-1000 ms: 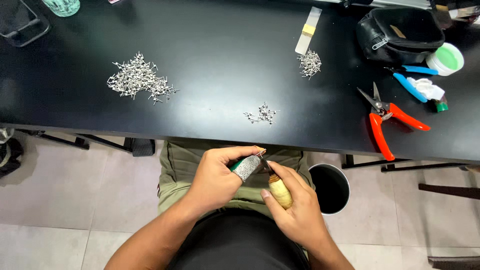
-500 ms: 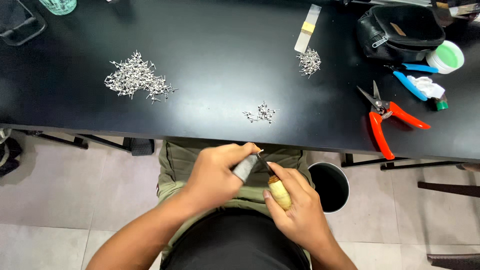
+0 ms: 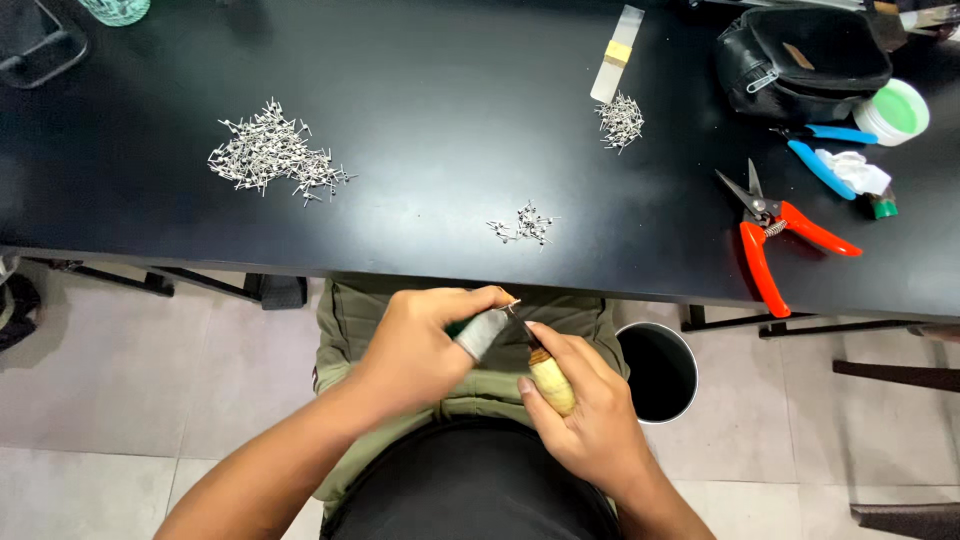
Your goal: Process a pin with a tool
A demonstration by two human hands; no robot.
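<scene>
1. the left hand (image 3: 425, 345) is curled closed over the lap, just below the near edge of the black bench (image 3: 450, 100). its forefinger tip is wrapped in grey tape, and the thumb and that finger pinch a tiny metal piece (image 3: 512, 304) that is too small to make out.
2. the right hand (image 3: 585, 420) sits just beside the left one, fingers folded around a wooden-handled tool (image 3: 552, 383). the pale handle shows between thumb and forefinger, and the thin dark tip points up toward the pinched piece and seems to meet it.
3. both hands are held above olive-green trousers (image 3: 350, 330), off the bench altogether.
4. on the bench, near the middle of its near edge, lies a small cluster of metal pins (image 3: 524, 224), the pile closest to the hands.
5. a large heap of pins (image 3: 272, 156) spreads toward the left side of the bench, well apart from the small cluster.
6. a third pile of pins (image 3: 621, 121) lies toward the far edge, touching the end of a clear flat strip with a yellow band (image 3: 616, 54).
7. red-handled snips (image 3: 775, 235) lie near the right end, jaws slightly apart.
8. beyond them are blue-handled pliers (image 3: 825, 150), a crumpled white scrap (image 3: 855, 170), a round green-lidded tub (image 3: 895, 110) and a black zip pouch (image 3: 805, 50) at the far right corner.
9. a round black bin (image 3: 655, 372) stands on the tiled floor under the bench, just right of the right hand.
</scene>
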